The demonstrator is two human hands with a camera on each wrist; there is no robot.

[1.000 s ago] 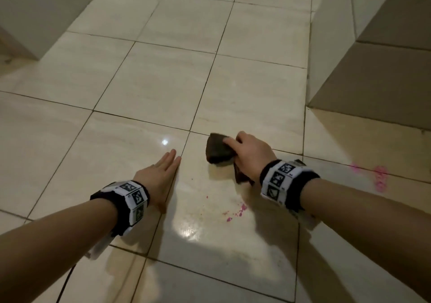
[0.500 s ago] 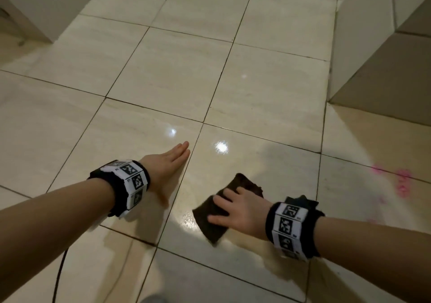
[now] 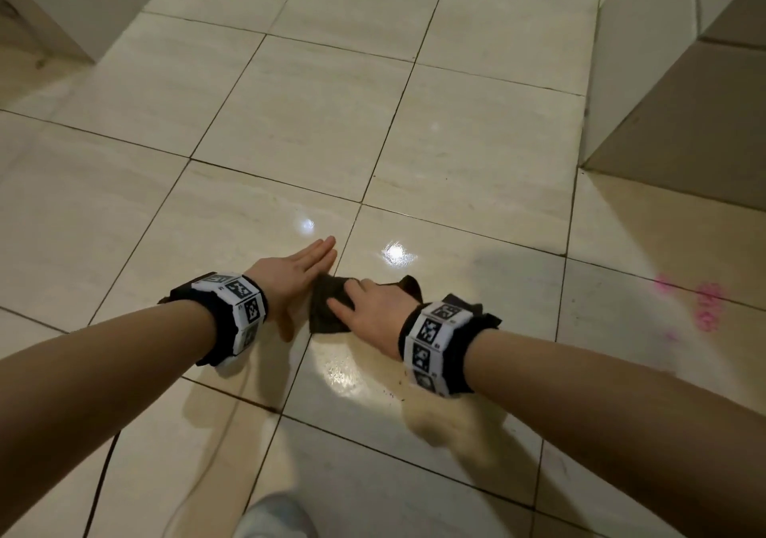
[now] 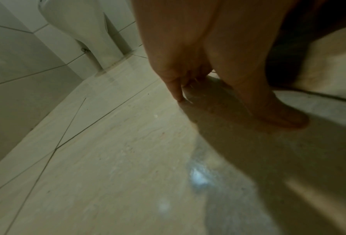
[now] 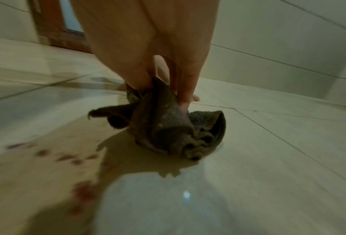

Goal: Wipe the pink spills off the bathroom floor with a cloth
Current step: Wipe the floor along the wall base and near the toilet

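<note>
We saw the right hand point(image 3: 375, 309) pressing the dark cloth point(image 3: 327, 309) onto the floor tile point(image 3: 476, 189), fingers gripping its folds. The left hand point(image 3: 290, 278) lay flat beside it, fingers straight. Pink spill point(image 3: 709, 303) sat well right.

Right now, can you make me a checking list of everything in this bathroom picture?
Surface: glossy beige tiled floor, wet sheen by the hands.
Job's things: crumpled dark brown cloth on the floor; pink smeared spill at far right, unwiped; small reddish drops close to the cloth.
Clutter: nothing seen.
Hands: right hand presses and bunches the cloth; left hand flat on the tile, fingers straight.
Cables: thin dark cable under the left arm.
Surroundings: white ceramic pedestal, tiled walls, brown wooden door frame, light shoe.
</note>
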